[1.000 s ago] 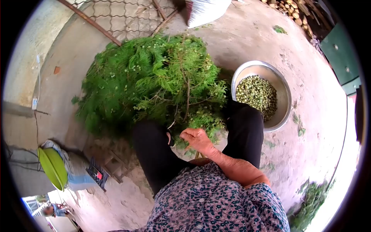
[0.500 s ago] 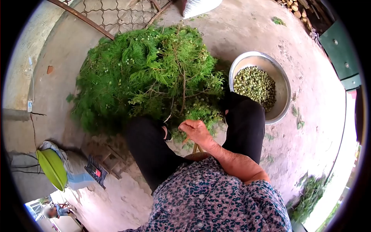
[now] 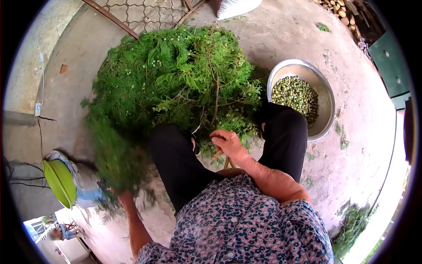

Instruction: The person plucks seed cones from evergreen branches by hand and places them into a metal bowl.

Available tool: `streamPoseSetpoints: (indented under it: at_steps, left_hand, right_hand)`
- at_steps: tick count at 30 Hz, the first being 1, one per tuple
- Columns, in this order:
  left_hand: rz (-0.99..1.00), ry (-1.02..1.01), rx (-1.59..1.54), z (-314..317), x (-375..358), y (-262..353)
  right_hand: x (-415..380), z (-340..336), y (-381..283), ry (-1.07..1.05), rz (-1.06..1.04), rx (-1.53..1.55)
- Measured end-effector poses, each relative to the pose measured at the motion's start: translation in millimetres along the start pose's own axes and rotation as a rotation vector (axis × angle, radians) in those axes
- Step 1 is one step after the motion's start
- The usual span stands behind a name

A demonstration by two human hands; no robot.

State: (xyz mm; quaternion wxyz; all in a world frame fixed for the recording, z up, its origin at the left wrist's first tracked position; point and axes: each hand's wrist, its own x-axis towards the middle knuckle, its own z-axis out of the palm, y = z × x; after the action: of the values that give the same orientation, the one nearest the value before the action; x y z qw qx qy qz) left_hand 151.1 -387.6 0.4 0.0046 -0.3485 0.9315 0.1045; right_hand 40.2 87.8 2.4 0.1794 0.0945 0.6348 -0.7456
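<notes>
On the left, my left hand [image 3: 126,198] is closed around the lower end of a leafy evergreen branch [image 3: 116,152], smeared by motion. My right hand [image 3: 228,144] hovers between my knees with its fingers curled together; whatever they hold, if anything, is hidden. Just beyond my knees lies a big pile of green evergreen branches [image 3: 171,75] dotted with small pale cones. By my right knee stands a wide metal basin [image 3: 325,112], partly filled with small round green cones [image 3: 295,99].
A lime-green basin [image 3: 59,182] stands at the left beside grey cloth. A metal grate [image 3: 145,15] and a white sack [image 3: 237,8] are at the back. Firewood [image 3: 343,13] and a green cabinet [image 3: 389,66] are at the right. More greenery [image 3: 351,229] lies lower right.
My left hand has come into view at the lower left with a branch swinging in it. My right hand stays curled in nearly the same place. The whole view has shifted slightly.
</notes>
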Motion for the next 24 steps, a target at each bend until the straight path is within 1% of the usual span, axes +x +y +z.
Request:
streamPoseSetpoints:
  at_steps: [1,2,3,4,5,6,7,9,11,12,13,14,15,16,17,18,19,21,22,23,24]
  left_hand:
    - [0.486,0.179,0.25,12.3,13.3,10.7]
    - [0.302,0.073,-0.048,-16.7,2.4,70.0]
    - [0.095,0.024,-0.415,-45.8,-8.3,129.4]
    - [-0.108,0.049,-0.724,-74.9,-19.0,188.9]
    - [-0.032,0.015,-0.807,-93.7,-20.2,214.3]
    - [0.045,-0.022,-0.889,-105.6,-19.8,229.8]
    - [0.038,-0.107,-0.963,-119.2,-19.0,244.5]
    - [0.119,-0.118,-0.991,-149.9,-45.6,295.0]
    - [0.156,-0.278,-1.027,-148.3,-46.2,311.3]
    - [0.148,-0.314,-1.144,-144.3,-56.3,327.7]
    - [0.164,-0.408,-1.254,-136.0,-62.6,339.6]
    - [0.202,-0.437,-1.284,-125.2,-68.4,348.0]
    - [0.159,-0.5,-1.337,-109.5,-71.4,352.9]
    - [0.206,-0.527,-1.337,-98.6,-78.5,358.5]
    - [0.22,-0.572,-1.364,-85.8,-84.8,365.4]
    - [0.21,-0.547,-1.344,-76.0,-96.3,373.1]
    - [0.222,-0.618,-1.387,-64.6,-103.7,376.6]
    - [0.166,-0.659,-1.38,-32.7,-110.9,376.0]
    - [0.136,-0.663,-1.39,-18.3,-114.3,375.5]
    - [0.103,-0.665,-1.398,-5.4,-117.7,373.5]
    - [0.133,-0.675,-1.378,5.5,-119.5,370.4]
  right_hand:
    - [-0.8,-4.1,-4.3,-0.003,0.035,0.03]
    - [-1.4,-8.7,-7.3,-0.004,0.072,0.062]
    - [1.2,-13.5,-6.2,0.0,0.069,0.06]
    - [7.2,-18.9,-3.0,0.069,0.103,0.249]
    - [11.4,-24.6,-1.5,0.139,0.139,0.441]
    - [13.2,-33.0,-3.0,0.167,0.099,0.51]
    - [12.7,-41.4,-9.7,0.175,0.095,0.511]
    - [7.7,-60.1,-29.3,0.334,0.015,0.642]
    - [6.1,-86.5,-38.4,0.389,-0.088,0.7]
    - [5.0,-99.8,-47.3,0.405,-0.169,0.733]
    - [9.9,-120.5,-46.6,0.323,-0.346,0.814]
    - [4.7,-133.8,-58.0,0.352,-0.457,0.847]
    - [2.5,-147.9,-64.7,0.46,-0.505,0.948]
    - [2.5,-161.2,-69.3,0.597,-0.481,1.125]
    - [-3.2,-162.8,-78.3,0.652,-0.455,1.21]
    - [-4.9,-171.4,-71.0,0.588,-0.448,1.153]
    - [-6.9,-178.2,-61.7,0.53,-0.439,1.094]
    - [-11.9,-172.8,-55.2,0.385,-0.418,0.943]
    - [-19.4,-152.3,-69.3,0.453,-0.408,0.873]
    - [-22.2,-142.9,-68.5,0.409,-0.441,0.836]
    - [-24.1,-132.7,-69.7,0.381,-0.473,0.775]
